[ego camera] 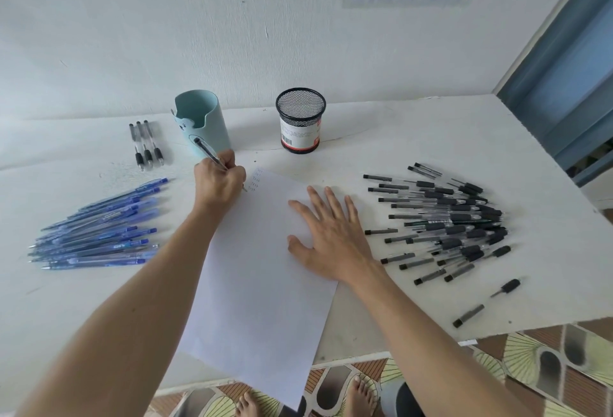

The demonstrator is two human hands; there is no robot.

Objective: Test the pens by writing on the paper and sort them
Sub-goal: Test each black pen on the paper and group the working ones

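Left hand wrote on the paper; right hand pinned it.
On the table I saw the paper at centre, a black pen heap to its right and a blue heap to its left. The right hand lay flat on the sheet, fingers spread. The left gripped a pen, tip at the paper's top-left corner by small marks. Behind stood a teal holder and a mesh cup.
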